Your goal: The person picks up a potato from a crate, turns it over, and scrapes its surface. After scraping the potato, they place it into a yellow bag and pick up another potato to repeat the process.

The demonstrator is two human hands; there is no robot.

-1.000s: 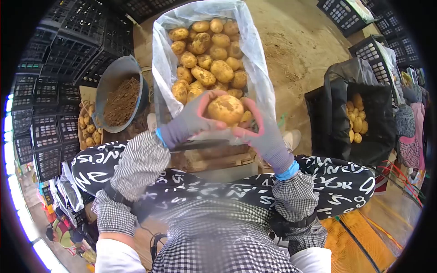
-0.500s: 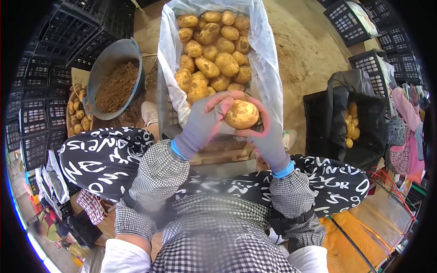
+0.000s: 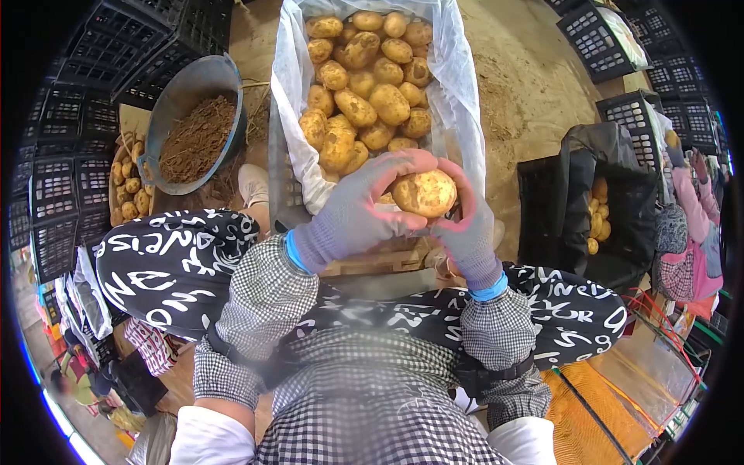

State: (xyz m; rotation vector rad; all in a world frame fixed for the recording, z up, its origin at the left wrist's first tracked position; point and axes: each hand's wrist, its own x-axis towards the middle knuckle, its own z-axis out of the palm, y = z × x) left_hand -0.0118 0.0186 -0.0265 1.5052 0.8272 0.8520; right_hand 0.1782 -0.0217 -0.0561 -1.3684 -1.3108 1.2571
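One yellow potato (image 3: 425,193) with brown marks is held between both gloved hands, just over the near end of a lined crate. My left hand (image 3: 363,208), in a grey and pink glove, curls round the potato's left side. From the right, my right hand (image 3: 468,225) wraps its fingers against the same potato. Beyond them, several potatoes (image 3: 359,107) with brown patches lie in the crate, whose white liner (image 3: 459,85) folds over the rim. The hands hide part of the crate's near end.
A grey-blue tub (image 3: 159,132) of soil stands at the left, beside a container of potatoes (image 3: 130,186). Black crates (image 3: 58,186) are stacked at the far left. At the right is a black-lined crate (image 3: 546,209) holding potatoes. An orange mesh sack (image 3: 581,411) lies lower right.
The potato has moved slightly right and been turned, showing a paler side. My left hand has shifted right and wraps further round it; my right hand has moved a little right.
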